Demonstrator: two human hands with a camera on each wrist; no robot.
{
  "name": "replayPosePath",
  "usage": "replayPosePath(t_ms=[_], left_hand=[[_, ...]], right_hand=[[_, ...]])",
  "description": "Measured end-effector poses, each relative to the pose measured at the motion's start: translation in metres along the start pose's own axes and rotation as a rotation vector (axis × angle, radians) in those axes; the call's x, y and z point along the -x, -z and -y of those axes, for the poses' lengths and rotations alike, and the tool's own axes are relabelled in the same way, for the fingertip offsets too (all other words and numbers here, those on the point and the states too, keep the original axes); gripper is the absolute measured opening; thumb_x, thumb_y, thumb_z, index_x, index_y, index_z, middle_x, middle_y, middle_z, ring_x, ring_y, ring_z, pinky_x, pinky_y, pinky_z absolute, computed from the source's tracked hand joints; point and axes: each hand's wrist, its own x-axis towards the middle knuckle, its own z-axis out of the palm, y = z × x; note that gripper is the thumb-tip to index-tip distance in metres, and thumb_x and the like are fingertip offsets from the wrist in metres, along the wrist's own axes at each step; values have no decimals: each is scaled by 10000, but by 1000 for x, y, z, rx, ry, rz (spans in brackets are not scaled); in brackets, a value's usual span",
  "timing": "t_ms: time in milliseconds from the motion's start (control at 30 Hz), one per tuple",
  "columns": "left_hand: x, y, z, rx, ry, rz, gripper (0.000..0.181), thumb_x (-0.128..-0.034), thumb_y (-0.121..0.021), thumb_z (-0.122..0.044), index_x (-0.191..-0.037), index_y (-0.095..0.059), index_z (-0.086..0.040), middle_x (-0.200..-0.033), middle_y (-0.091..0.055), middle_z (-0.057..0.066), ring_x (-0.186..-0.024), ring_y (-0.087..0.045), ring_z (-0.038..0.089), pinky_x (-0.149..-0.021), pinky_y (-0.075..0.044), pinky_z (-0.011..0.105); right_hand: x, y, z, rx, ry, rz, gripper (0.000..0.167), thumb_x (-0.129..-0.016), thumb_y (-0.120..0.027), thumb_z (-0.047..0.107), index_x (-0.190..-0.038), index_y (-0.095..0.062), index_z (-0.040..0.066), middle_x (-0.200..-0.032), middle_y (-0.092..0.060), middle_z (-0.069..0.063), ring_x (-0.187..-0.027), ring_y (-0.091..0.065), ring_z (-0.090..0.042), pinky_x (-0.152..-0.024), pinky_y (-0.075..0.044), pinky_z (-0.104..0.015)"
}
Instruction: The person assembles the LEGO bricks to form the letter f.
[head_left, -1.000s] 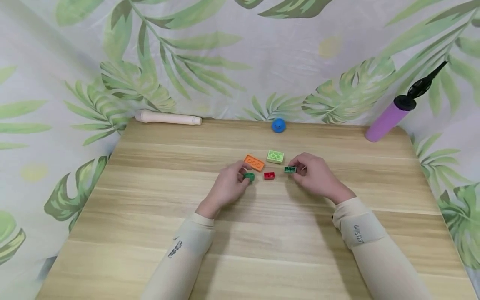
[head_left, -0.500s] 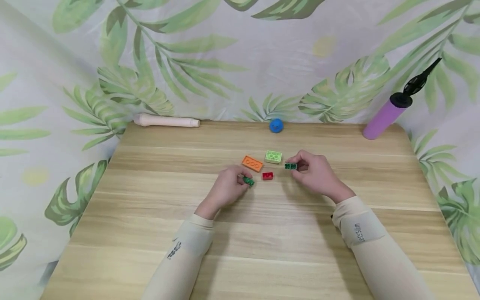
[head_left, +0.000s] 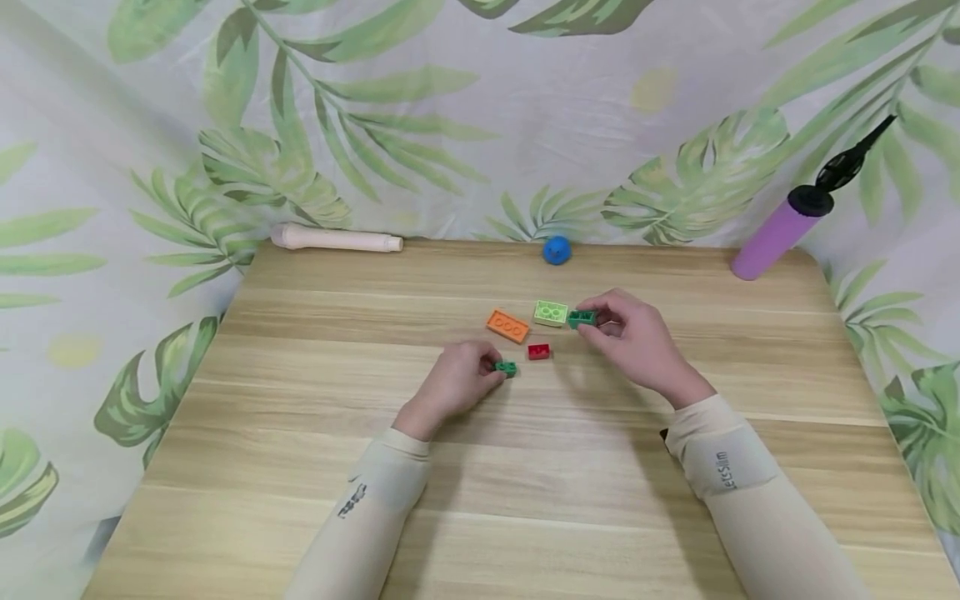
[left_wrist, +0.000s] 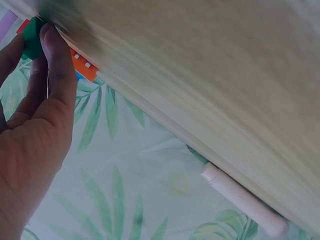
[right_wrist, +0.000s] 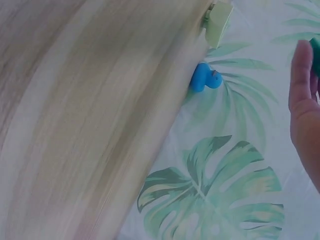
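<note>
Red brick (head_left: 538,352) on wood-grain table (head_left: 480,517), approx. mid. Just L of red brick & a bit nearer the body: small green brick (head_left: 507,368), pinched btwn thumb & fingers of L hand (head_left: 459,379); fingers bent, gap only as wide as brick. Can't tell whether touching wood or not. R of red brick & farther back: second green brick (head_left: 583,319), held at its R end btwn thumb & fingertips of R hand (head_left: 630,333); fingers curved, closed down to brick's thickness, hollow face showing. Only partly visible in R wrist view, at edge. Behind red brick, slightly R: light-green brick (head_left: 551,313), just beside second green brick; can't tell if touching. Behind red brick & to L: orange brick (head_left: 507,326), slanted, ringed face up. Well behind red brick: blue toy figure (head_left: 557,250). Far back L of red brick: pale mic-shaped stick (head_left: 341,238). Far back R of red brick: purple tube (head_left: 776,237) w/ black tip. Rearmost: leaf-print cloth (head_left: 570,83).
</note>
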Motion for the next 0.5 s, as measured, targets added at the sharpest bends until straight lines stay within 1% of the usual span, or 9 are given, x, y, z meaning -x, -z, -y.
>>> replayPosePath(t_ms=[100,267,367,500], left_hand=[[1,0,1,-9,-16,2,167,-928,-826,-115,-1063,-742,-68,-930,-722,25,-831,-651,132,-776,-573,303],[2,1,3,1,-10,38,299,-877,-861,-75,-1141,-722,-74,-924,-712,12,-829,-643,134,-768,-559,305],[3,1,3,8,-6,66,382,-873,-862,-68,-1218,-700,-88,-915,-698,0,-812,-631,138,-752,-542,303],[3,2,2,0,-35,80,452,-882,-841,-37,-1300,-687,-117,-885,-677,-8,-783,-607,136,-737,-522,299]], right_hand=[[0,1,-1,-5,-15,-19,222,-987,-733,75,-1203,-697,35,-1097,-704,-137,-933,-671,-246,-750,-558,-175],[-1,2,-1,-23,-39,-45,232,-998,-708,76,-1223,-666,43,-1020,-711,-151,-871,-651,-231,-722,-541,-198],[-1,2,-2,-33,-38,-59,219,-993,-706,60,-1207,-667,39,-1007,-704,-152,-854,-640,-214,-721,-535,-194],[-2,2,-1,-41,-44,-76,247,-985,-721,60,-1219,-650,22,-1036,-704,-155,-863,-643,-196,-727,-536,-177]])
